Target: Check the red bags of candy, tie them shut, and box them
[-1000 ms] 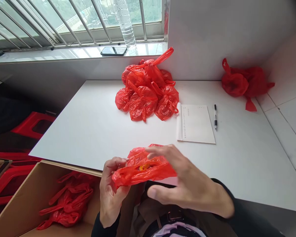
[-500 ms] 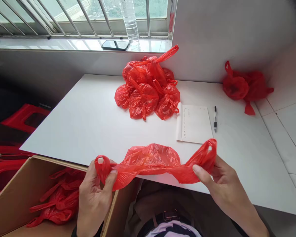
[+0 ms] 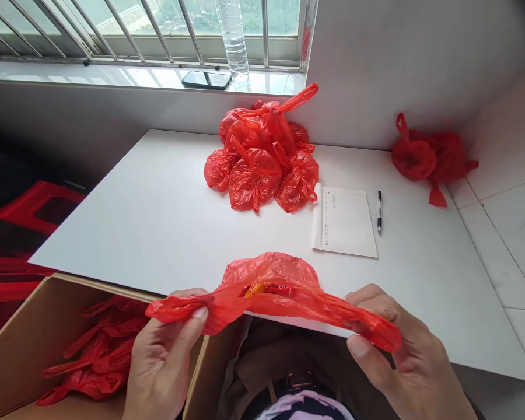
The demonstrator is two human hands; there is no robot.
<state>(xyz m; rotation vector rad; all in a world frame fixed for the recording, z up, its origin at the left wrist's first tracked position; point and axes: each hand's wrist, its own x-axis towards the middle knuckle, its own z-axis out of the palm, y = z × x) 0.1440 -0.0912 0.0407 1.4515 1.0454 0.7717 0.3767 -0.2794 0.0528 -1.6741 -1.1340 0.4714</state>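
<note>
A red plastic bag (image 3: 271, 265) is stretched between my hands at the table's front edge. Its mouth gapes slightly, and yellow and red packaging (image 3: 266, 289) shows inside. My left hand (image 3: 166, 344) pinches the bag's left handle between thumb and fingers. The right handle lies across the fingers of my right hand (image 3: 398, 344), whose thumb stands a little off the plastic. Below my left hand, a cardboard box (image 3: 21, 332) holds several crumpled red bags (image 3: 100, 356).
Tied red bags (image 3: 256, 175) are heaped at the back of the white table (image 3: 157, 204). A notepad (image 3: 347, 221) and a pen (image 3: 380, 213) lie right of centre. More red bags (image 3: 420, 157) sit in the far right corner. A phone (image 3: 206, 80) and a bottle (image 3: 234, 44) occupy the windowsill.
The bag's mouth has opened a little, so the packaging inside now shows. Both handles have been pulled outward and flattened. My right thumb has come away from the plastic.
</note>
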